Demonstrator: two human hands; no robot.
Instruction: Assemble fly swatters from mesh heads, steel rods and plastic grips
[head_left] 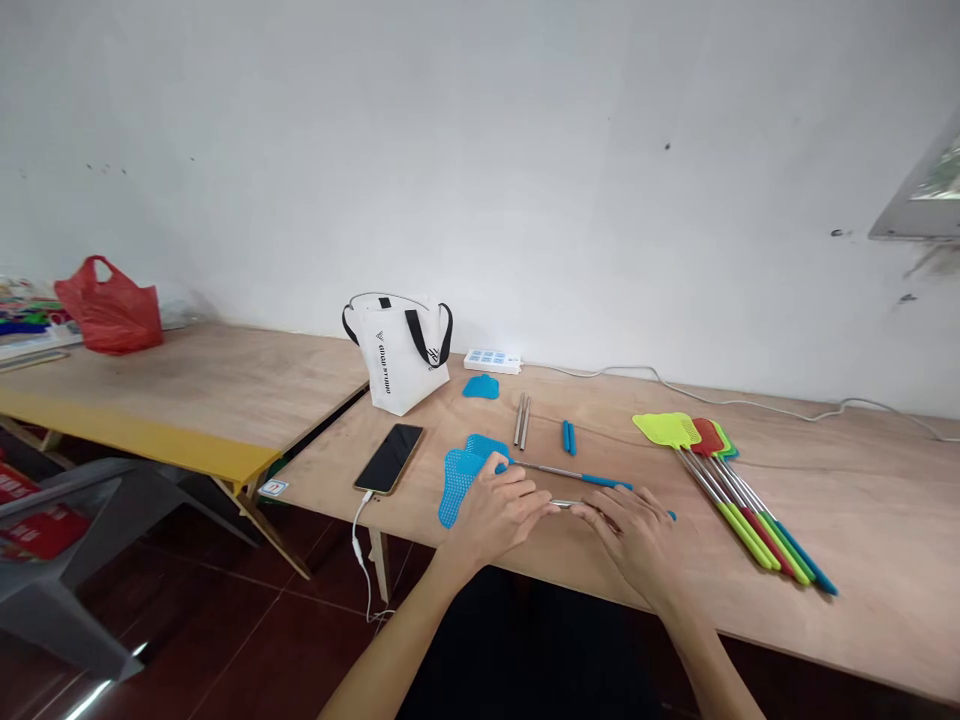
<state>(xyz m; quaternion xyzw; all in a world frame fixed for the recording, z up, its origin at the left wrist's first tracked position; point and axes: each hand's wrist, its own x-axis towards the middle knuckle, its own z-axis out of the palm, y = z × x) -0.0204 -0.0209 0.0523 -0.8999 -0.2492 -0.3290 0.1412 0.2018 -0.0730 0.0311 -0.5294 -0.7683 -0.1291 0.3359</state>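
Note:
My left hand (499,510) is closed over a blue fly swatter near its perforated head (454,490). My right hand (634,535) grips the same swatter at its handle end, where a blue tip shows past the fingers. A short stretch of metal rod (561,504) is visible between both hands. Just behind lies a second blue fly swatter (600,481), its head partly covered by the first. Farther back are a loose blue swatter head (481,387), two metal tubes (523,420) and two short blue handle sleeves (569,437).
Several fly swatters (739,500) in yellow, red, green and blue lie to the right. A phone (388,459) on a white cable and a white bag (401,355) stand left. A power strip (493,361) is by the wall. A red plastic bag (112,310) sits on the neighbouring table.

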